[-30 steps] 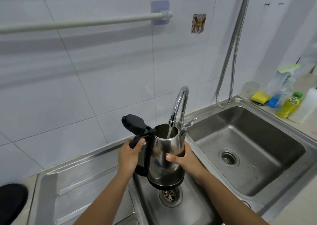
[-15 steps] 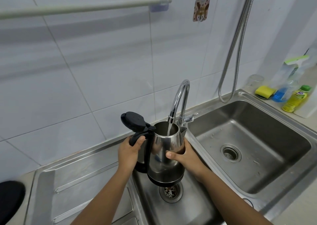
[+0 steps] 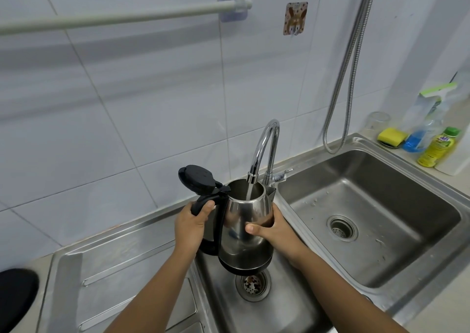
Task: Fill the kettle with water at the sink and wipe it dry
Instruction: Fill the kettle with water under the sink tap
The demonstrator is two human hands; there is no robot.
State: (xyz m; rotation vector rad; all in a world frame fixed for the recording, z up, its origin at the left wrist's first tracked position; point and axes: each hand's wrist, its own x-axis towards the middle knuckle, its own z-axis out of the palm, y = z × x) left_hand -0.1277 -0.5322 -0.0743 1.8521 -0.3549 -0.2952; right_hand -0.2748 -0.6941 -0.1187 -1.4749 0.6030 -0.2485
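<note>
A steel kettle (image 3: 240,220) with a black base and handle hangs upright over the left sink basin (image 3: 223,292), its black lid (image 3: 197,179) flipped open to the left. My left hand (image 3: 190,227) grips the black handle. My right hand (image 3: 273,231) wraps the kettle's right side, thumb across the front. The chrome tap (image 3: 264,147) arches over the kettle's mouth, and a thin stream of water (image 3: 249,191) runs from its spout into the kettle.
The right basin (image 3: 396,200) lies beside the tap, with a drain. At its far corner stand a yellow sponge (image 3: 391,136), a spray bottle (image 3: 424,129), a yellow detergent bottle (image 3: 438,148) and a glass (image 3: 376,121). A metal hose (image 3: 343,91) hangs on the tiled wall. A rail (image 3: 122,18) crosses above.
Both hands keep the same hold on the kettle under the running tap. Only the head camera has shifted slightly, moving the scene in the frame.
</note>
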